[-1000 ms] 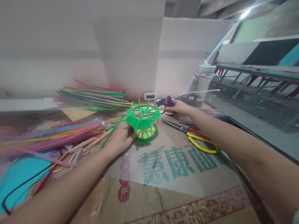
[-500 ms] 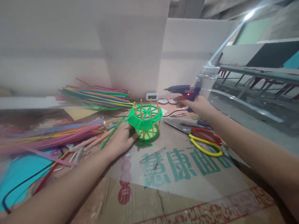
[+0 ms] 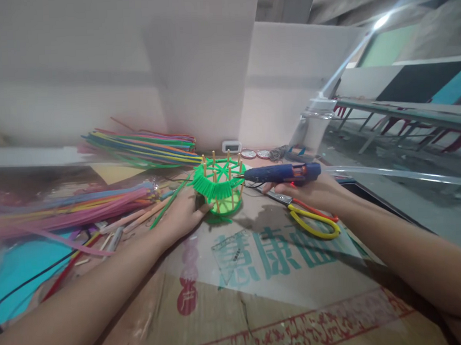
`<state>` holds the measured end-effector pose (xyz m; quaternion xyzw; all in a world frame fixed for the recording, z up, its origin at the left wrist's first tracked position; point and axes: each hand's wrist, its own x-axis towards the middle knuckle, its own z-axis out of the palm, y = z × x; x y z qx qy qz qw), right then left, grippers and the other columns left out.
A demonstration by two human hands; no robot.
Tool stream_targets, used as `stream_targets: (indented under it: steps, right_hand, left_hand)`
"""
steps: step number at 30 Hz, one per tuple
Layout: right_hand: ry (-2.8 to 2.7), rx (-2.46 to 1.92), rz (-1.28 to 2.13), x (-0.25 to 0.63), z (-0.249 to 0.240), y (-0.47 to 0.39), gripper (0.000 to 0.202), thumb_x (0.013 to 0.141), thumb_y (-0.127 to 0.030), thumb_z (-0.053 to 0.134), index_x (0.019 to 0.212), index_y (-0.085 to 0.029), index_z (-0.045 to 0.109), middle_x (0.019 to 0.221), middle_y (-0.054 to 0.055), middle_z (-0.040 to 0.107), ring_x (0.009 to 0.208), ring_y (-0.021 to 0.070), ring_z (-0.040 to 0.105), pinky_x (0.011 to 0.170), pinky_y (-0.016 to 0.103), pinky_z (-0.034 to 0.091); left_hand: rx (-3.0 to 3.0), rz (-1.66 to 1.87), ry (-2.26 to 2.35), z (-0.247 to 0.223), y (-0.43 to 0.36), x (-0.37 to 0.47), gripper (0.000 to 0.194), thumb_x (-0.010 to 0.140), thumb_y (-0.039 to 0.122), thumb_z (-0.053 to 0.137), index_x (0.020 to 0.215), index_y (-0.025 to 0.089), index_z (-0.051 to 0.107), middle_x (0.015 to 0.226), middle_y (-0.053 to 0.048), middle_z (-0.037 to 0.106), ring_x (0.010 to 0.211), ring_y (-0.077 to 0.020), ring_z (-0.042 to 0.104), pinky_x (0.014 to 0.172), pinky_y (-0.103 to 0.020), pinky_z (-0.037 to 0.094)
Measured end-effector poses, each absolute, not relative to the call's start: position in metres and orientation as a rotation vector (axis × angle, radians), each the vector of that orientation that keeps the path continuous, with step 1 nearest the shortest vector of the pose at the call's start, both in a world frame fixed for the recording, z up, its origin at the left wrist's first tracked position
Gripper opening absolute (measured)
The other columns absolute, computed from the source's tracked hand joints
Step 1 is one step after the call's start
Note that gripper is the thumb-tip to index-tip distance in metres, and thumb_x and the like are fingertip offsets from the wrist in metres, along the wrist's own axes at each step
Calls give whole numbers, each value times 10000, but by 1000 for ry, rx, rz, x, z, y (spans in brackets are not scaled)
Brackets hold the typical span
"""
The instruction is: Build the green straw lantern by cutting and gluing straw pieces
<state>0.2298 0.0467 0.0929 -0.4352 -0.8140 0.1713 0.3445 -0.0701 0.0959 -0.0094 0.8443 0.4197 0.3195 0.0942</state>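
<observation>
At centre left, your left hand (image 3: 184, 213) closes on the lower side of the green basket frame (image 3: 219, 186), apparently steadying it upright at mid-frame. Right of centre, your right hand (image 3: 306, 189) is wrapped around the blue glue gun (image 3: 282, 173), likely levelled so its nozzle meets the frame's right rim. The scissors (image 3: 314, 222) lie below.

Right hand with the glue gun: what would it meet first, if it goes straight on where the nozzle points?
Most likely the right side of the round green frame: the blue glue gun in the right hand has its tip at or near that side. Depth is unclear.
</observation>
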Motion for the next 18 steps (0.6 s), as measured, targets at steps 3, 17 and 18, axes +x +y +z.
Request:
stream_targets:
  steps: [3, 17, 18]
  right_hand:
    - [-2151, -1215, 472, 228, 91, 47, 338, 827, -546, 645, 697, -238, 697, 754, 39, 745, 768, 239, 700, 725, 346, 557]
    - [-2102, -1251, 373, 227, 86, 49, 223, 795, -472, 687, 801, -250, 714, 687, 21, 718, 732, 251, 689, 634, 342, 566]
    - [-2099, -1227, 379, 228, 86, 50, 216, 795, -465, 694, 843, -257, 727, 714, 23, 730, 788, 265, 703, 686, 360, 581]
  left_hand:
    - [2502, 961, 1215, -11, 97, -71, 308, 900, 267, 559, 1199, 209, 598, 1226, -98, 654, 1178, -297, 580, 1065, -480, 439]
    - [2509, 961, 1211, -12, 96, -71, 337, 911, 257, 552, 1243, 209, 581, 1236, -96, 660, 1178, -298, 594, 1046, -465, 454]
    - [2506, 963, 1208, -11, 96, -71, 339, 911, 253, 552, 1245, 209, 580, 1240, -95, 659, 1178, -298, 594, 1042, -464, 456]
